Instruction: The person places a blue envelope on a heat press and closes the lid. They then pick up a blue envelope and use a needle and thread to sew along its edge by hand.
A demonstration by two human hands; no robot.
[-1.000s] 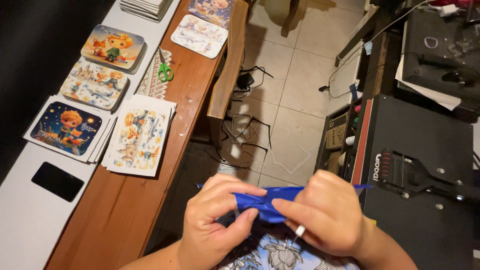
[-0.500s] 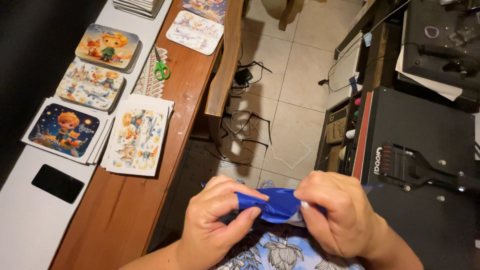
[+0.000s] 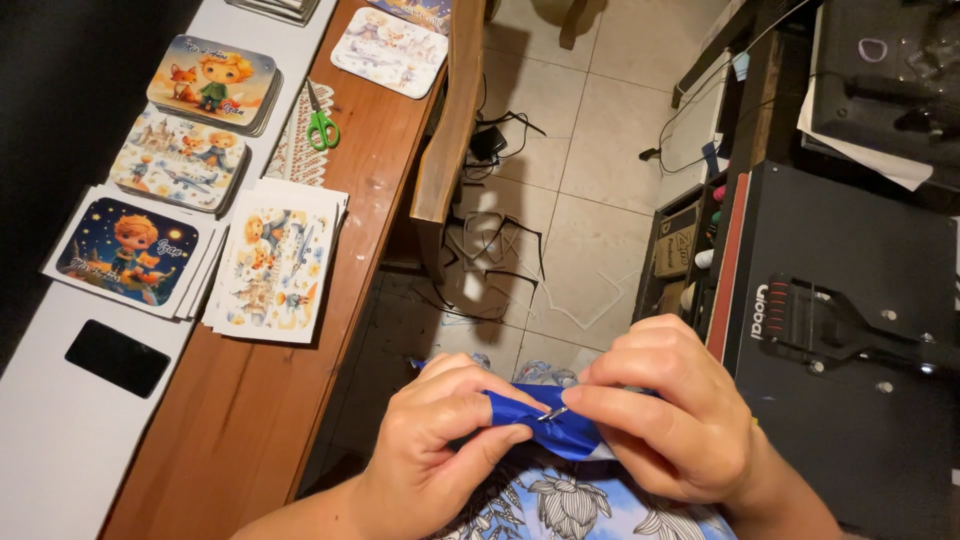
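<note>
Head view: both hands meet low in the picture, at about 6 o'clock, over the person's lap.
Left hand: fingers pinch the blue fabric from its 9 o'clock side, thumb on top.
Right hand: fingers pinch a small silver pin and press it against the fabric's upper edge.
Change: half a second ago no metal shows between the hands and the right hand covers more of the fabric; now the pin's tip lies bare at the fold, and the hands sit a little closer together.
Meaning: judging by this, the work has gone from gathering the cloth to fastening it, with the pin at the point of entry.
Fabric's place: held off any surface, above a floral-printed cloth at the bottom edge.
Desk: at 9 to 11 o'clock, carrying printed cartoon sheets, picture mats, green-handled scissors and a black phone.
Right side: a black heat press at 3 o'clock, well apart from the hands.
</note>
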